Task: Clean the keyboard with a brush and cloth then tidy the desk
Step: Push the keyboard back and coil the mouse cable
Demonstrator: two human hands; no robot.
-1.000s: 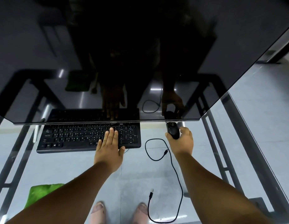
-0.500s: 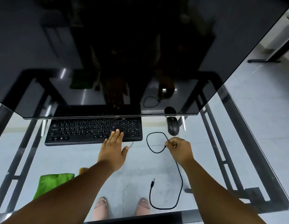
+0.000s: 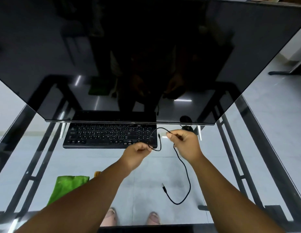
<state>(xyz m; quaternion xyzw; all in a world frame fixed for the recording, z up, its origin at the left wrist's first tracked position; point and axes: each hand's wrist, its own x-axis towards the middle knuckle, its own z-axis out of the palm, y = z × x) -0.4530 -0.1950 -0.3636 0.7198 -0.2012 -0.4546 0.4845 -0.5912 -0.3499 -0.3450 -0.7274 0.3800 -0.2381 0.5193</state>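
keyboard (image 3: 109, 135) key legends too small to read, no other text

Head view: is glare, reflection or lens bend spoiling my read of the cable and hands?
Head view: the dark monitor mirrors the hands and ceiling lights; the glass desk shows the floor through it; edges bow from the wide lens; the cable and both hands, left and right, are sharp.
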